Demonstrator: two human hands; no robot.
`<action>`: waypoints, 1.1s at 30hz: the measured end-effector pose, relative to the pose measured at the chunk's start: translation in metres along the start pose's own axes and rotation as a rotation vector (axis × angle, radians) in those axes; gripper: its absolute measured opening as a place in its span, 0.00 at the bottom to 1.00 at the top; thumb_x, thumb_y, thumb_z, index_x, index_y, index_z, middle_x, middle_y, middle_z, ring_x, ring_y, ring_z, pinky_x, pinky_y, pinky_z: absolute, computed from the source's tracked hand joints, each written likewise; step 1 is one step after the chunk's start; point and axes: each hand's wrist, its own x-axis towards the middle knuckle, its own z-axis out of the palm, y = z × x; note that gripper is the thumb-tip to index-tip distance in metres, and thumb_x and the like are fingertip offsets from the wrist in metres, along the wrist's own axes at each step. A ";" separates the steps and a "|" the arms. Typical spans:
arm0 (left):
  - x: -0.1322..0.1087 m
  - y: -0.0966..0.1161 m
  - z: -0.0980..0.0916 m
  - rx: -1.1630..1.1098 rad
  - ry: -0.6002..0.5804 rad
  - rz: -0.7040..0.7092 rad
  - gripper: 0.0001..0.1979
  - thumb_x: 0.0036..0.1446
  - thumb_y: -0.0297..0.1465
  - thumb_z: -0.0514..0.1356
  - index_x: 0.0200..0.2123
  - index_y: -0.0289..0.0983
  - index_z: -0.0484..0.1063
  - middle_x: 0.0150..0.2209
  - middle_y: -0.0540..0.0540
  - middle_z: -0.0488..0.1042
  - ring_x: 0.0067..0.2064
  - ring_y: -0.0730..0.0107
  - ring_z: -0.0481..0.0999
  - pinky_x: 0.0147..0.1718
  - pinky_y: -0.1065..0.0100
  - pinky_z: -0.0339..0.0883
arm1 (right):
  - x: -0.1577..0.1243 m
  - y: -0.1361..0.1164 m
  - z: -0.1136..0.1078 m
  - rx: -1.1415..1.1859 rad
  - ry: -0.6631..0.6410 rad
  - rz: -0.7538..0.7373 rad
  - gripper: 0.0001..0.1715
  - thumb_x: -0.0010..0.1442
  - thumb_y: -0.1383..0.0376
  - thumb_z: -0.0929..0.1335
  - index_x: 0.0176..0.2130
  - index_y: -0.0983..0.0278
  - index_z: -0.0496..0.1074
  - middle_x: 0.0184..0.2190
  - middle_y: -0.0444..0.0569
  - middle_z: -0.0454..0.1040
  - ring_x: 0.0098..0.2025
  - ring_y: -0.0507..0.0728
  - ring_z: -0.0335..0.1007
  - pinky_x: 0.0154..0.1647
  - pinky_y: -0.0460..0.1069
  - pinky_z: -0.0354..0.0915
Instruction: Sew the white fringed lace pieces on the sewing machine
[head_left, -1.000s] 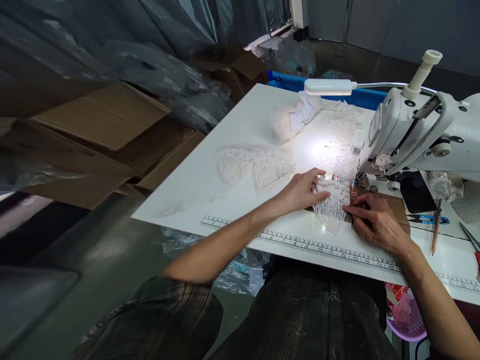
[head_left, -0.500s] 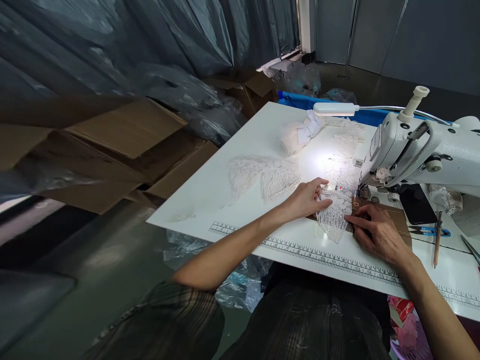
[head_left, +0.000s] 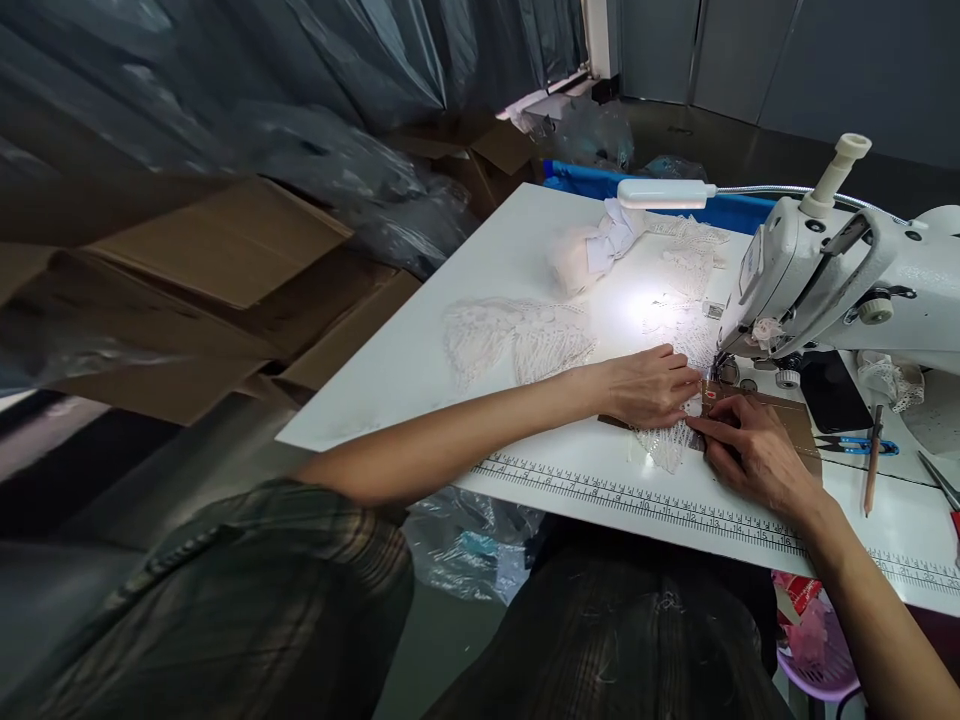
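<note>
A piece of white lace (head_left: 664,447) lies at the sewing machine's (head_left: 847,285) needle, part of it under my left hand. My left hand (head_left: 654,388) reaches across it with bent fingers close together, gripping the lace just left of the presser foot (head_left: 716,368). My right hand (head_left: 754,450) rests on the brown plate (head_left: 799,425), its fingers bent and fingertips closed on the lace's right edge. The left fingertips and the lace beneath them are partly hidden. More lace pieces (head_left: 517,335) lie spread out at left.
A lamp (head_left: 666,193) lights the white table (head_left: 375,400). A bundle with white cloth (head_left: 611,240) lies behind. At right are a phone (head_left: 832,392), blue thread snips (head_left: 862,446) and a pencil (head_left: 873,465). Cardboard boxes (head_left: 225,240) stand left of the table.
My left hand has moved right, toward the needle, and turned over the lace; its thumb and fingers were spread before. My right hand stays nearly in place. The view has shifted slightly.
</note>
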 end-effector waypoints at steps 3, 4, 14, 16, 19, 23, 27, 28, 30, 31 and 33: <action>-0.002 -0.002 0.002 -0.035 -0.015 -0.022 0.16 0.66 0.35 0.52 0.45 0.31 0.74 0.49 0.35 0.75 0.40 0.59 0.72 0.37 0.60 0.60 | 0.000 0.000 0.000 0.005 0.017 -0.010 0.24 0.62 0.67 0.64 0.55 0.53 0.74 0.43 0.53 0.72 0.44 0.61 0.68 0.43 0.57 0.65; -0.003 -0.002 0.003 -0.052 -0.015 -0.028 0.16 0.65 0.35 0.52 0.46 0.31 0.74 0.51 0.34 0.74 0.40 0.59 0.72 0.38 0.60 0.60 | 0.000 0.000 0.000 0.006 0.023 -0.011 0.24 0.62 0.67 0.64 0.55 0.53 0.74 0.43 0.53 0.72 0.44 0.61 0.68 0.43 0.57 0.65; 0.006 0.001 0.001 -0.144 -0.022 -0.189 0.18 0.65 0.35 0.51 0.49 0.32 0.74 0.56 0.35 0.72 0.44 0.55 0.72 0.47 0.56 0.55 | 0.001 0.007 0.003 0.017 0.102 -0.026 0.21 0.64 0.67 0.63 0.54 0.58 0.75 0.43 0.56 0.70 0.45 0.61 0.67 0.46 0.58 0.69; 0.010 -0.001 0.003 -0.136 -0.025 -0.203 0.19 0.66 0.35 0.49 0.50 0.31 0.73 0.56 0.34 0.72 0.45 0.55 0.71 0.47 0.56 0.54 | 0.002 0.010 0.003 -0.007 0.138 -0.033 0.20 0.64 0.67 0.63 0.53 0.61 0.75 0.43 0.57 0.70 0.45 0.61 0.66 0.46 0.58 0.69; 0.012 -0.004 0.006 -0.172 -0.029 -0.230 0.20 0.66 0.37 0.49 0.54 0.32 0.72 0.57 0.36 0.72 0.47 0.55 0.71 0.49 0.56 0.54 | 0.002 0.012 0.004 -0.039 0.163 -0.015 0.19 0.64 0.66 0.63 0.52 0.61 0.76 0.43 0.57 0.70 0.45 0.61 0.66 0.47 0.59 0.69; 0.008 -0.005 0.009 -0.230 -0.015 -0.254 0.22 0.67 0.40 0.50 0.57 0.35 0.69 0.61 0.37 0.69 0.52 0.53 0.70 0.53 0.54 0.52 | 0.001 0.009 0.006 -0.036 0.150 0.042 0.19 0.65 0.64 0.63 0.53 0.58 0.75 0.43 0.56 0.70 0.46 0.62 0.65 0.48 0.60 0.68; 0.004 -0.004 0.013 -0.262 0.024 -0.251 0.23 0.67 0.40 0.48 0.57 0.34 0.69 0.61 0.35 0.68 0.55 0.51 0.69 0.55 0.52 0.50 | 0.001 0.008 0.008 -0.030 0.146 0.062 0.20 0.65 0.64 0.62 0.53 0.58 0.75 0.44 0.56 0.71 0.45 0.62 0.65 0.48 0.61 0.67; 0.004 -0.004 0.014 -0.271 0.034 -0.252 0.23 0.67 0.40 0.48 0.57 0.34 0.69 0.60 0.35 0.69 0.55 0.51 0.69 0.55 0.51 0.50 | 0.001 0.008 0.008 -0.031 0.152 0.061 0.20 0.66 0.64 0.62 0.53 0.58 0.75 0.44 0.56 0.71 0.45 0.62 0.65 0.48 0.60 0.67; 0.004 -0.003 0.016 -0.295 0.049 -0.262 0.22 0.67 0.40 0.49 0.56 0.35 0.69 0.60 0.36 0.69 0.56 0.51 0.69 0.56 0.51 0.50 | 0.001 0.008 0.008 -0.027 0.161 0.060 0.20 0.66 0.64 0.62 0.53 0.58 0.76 0.43 0.56 0.71 0.45 0.62 0.65 0.47 0.60 0.67; 0.004 -0.003 0.016 -0.311 0.056 -0.270 0.22 0.66 0.40 0.50 0.56 0.36 0.70 0.60 0.36 0.69 0.56 0.51 0.69 0.56 0.51 0.50 | 0.001 0.008 0.008 -0.022 0.162 0.064 0.20 0.66 0.64 0.62 0.53 0.57 0.76 0.43 0.56 0.71 0.44 0.61 0.65 0.47 0.60 0.67; 0.004 -0.002 0.017 -0.337 0.068 -0.281 0.21 0.66 0.40 0.51 0.56 0.38 0.70 0.61 0.38 0.69 0.57 0.52 0.69 0.57 0.51 0.50 | 0.001 0.008 0.009 -0.014 0.161 0.073 0.20 0.66 0.64 0.62 0.53 0.56 0.76 0.43 0.55 0.71 0.44 0.61 0.65 0.46 0.60 0.67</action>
